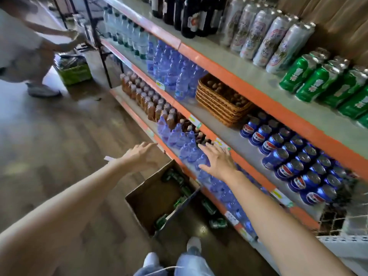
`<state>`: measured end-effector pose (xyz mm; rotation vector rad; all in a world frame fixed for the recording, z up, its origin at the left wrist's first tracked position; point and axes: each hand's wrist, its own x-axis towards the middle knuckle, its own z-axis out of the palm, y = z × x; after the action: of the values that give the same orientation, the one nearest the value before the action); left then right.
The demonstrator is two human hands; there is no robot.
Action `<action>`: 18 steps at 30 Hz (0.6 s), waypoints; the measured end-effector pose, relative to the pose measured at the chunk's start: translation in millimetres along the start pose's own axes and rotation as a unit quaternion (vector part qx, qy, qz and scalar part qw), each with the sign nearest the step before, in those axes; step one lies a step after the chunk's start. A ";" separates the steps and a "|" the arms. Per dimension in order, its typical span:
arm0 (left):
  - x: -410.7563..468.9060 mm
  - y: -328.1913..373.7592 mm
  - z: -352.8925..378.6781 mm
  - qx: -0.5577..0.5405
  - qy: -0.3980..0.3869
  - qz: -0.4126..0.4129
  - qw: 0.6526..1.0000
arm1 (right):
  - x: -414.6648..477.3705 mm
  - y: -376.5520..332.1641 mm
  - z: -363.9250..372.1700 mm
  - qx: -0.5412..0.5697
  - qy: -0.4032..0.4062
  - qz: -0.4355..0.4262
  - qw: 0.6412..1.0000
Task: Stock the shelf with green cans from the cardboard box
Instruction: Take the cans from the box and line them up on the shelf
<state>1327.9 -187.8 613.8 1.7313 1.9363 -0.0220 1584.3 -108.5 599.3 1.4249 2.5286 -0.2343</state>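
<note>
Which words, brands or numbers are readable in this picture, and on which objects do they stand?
No text can be read for certain.
green cans: white marks, too blurred.
blue cans: a round red, white and blue logo, no readable letters.
silver cans: print too blurred.
shelf-edge tags: too small to read.

wicker basket [223, 100] beside blue cans [294, 162] | silver cans [264, 40] above | second person [20, 46] far left
</note>
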 end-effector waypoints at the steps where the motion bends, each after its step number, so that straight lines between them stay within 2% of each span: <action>1: 3.4 -7.4 11.7 -0.016 -0.005 -0.006 1.000 | 4.1 -4.0 12.4 0.002 -0.020 -0.002 1.000; 7: 25.5 -58.8 106.3 -0.066 -0.082 -0.068 0.992 | 37.5 -8.0 101.6 0.002 -0.107 -0.025 0.994; 18: 119.4 -96.7 305.8 -0.107 -0.154 -0.115 0.975 | 138.9 17.8 286.1 0.024 -0.183 -0.054 0.981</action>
<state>1349.4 -204.3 272.7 1.2744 1.8219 -0.1513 1564.3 -56.7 285.7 1.1375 2.3080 -0.5280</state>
